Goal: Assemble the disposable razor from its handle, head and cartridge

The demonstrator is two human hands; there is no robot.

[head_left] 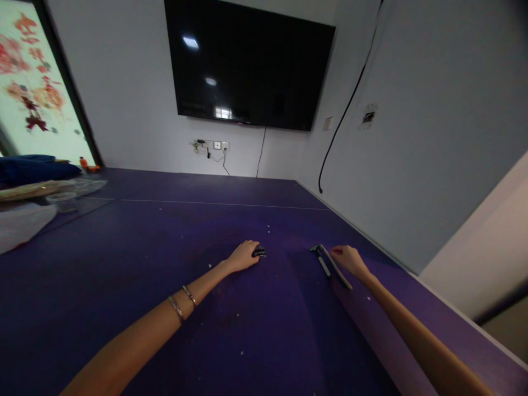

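On the purple tabletop (272,308), my left hand (243,257) is closed round a small black object (259,252), whose kind I cannot make out. Two bracelets circle that wrist. Further right lies what looks like a razor (322,262), with a dark T-shaped head and a grey-tipped handle. Beside it is a long, thin, slightly curved strip (339,273), pale along its edge. My right hand (348,259) is just right of the strip's upper end, fingers drawn together in a pinch. Whether they hold anything is too small to tell.
A blue cloth pile (37,169) and clear plastic bags (25,223) lie at the left. A large television (251,66) hangs on the wall above sockets (217,145) with cords. A loose black cable (342,118) dangles down the right wall to near the table edge.
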